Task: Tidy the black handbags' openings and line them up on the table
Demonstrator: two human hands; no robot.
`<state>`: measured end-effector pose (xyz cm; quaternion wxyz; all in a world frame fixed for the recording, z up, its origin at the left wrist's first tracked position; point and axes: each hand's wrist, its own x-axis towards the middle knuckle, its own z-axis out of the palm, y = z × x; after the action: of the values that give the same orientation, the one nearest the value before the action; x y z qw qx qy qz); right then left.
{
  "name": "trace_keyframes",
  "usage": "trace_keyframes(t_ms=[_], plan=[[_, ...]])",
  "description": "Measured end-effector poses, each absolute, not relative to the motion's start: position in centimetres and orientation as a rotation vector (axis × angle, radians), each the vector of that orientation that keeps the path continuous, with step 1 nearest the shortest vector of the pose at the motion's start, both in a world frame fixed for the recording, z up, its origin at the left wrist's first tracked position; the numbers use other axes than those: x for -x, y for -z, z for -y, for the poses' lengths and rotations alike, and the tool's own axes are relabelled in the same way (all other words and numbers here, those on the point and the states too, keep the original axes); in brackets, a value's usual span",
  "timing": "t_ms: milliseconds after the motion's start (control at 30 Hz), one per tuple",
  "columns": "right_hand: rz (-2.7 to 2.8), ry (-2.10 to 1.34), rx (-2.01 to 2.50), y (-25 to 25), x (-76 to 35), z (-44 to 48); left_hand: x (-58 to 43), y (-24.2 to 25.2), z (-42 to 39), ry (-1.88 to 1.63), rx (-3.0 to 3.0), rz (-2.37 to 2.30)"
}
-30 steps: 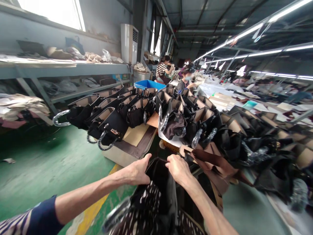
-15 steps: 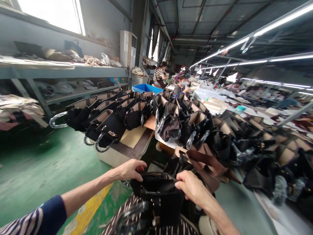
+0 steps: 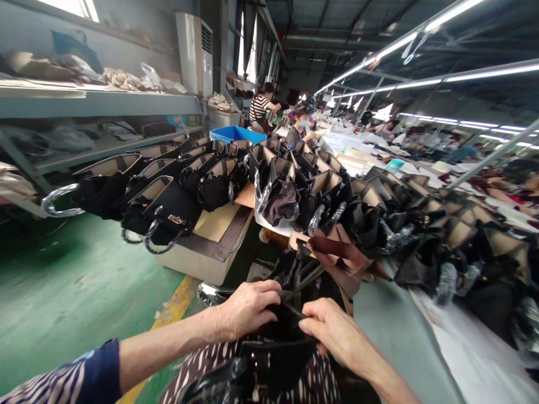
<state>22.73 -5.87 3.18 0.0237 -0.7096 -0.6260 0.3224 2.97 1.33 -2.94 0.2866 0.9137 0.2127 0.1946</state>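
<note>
A black handbag (image 3: 280, 359) rests on my lap with its mouth facing up. Its handle (image 3: 217, 373), wrapped in clear plastic, hangs toward me, and metal fittings show on its front. My left hand (image 3: 250, 308) curls over the rim at the left, fingertips partly inside the mouth. At the right, my right hand (image 3: 334, 325) pinches the rim between thumb and fingers. The inside of the bag is dark, so I cannot make out its contents. Just beyond the bag lies brown sheet material (image 3: 337, 255).
Many black handbags with beige insides stand in rows ahead, some on a pale box (image 3: 206, 261). Behind them are a blue bin (image 3: 238, 134) and co-workers, one in a striped top (image 3: 259, 109). A grey shelf (image 3: 101, 106) runs along the left wall. A grey-green tabletop (image 3: 391, 336) lies right.
My left hand has moved right and closed over the bag's rim; before, its fingers were spread at the left edge. My right hand keeps its grip. The view has shifted slightly right.
</note>
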Motion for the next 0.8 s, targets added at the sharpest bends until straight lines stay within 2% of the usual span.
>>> trace_keyframes(t_ms=[200,500,800], plan=[[1.917,-1.005,2.174,-2.4,-23.1,6.2,-4.2,3.8,-2.2,-0.604,-2.257,-0.495],[1.939,-0.977,2.149,-2.2,-23.4,6.0,-5.4,4.7,-2.0,-0.630,-2.100,-0.764],[2.086,-0.754,2.236,-3.0,-22.7,5.7,-6.0,4.6,-1.6,-0.618,-2.086,-0.923]])
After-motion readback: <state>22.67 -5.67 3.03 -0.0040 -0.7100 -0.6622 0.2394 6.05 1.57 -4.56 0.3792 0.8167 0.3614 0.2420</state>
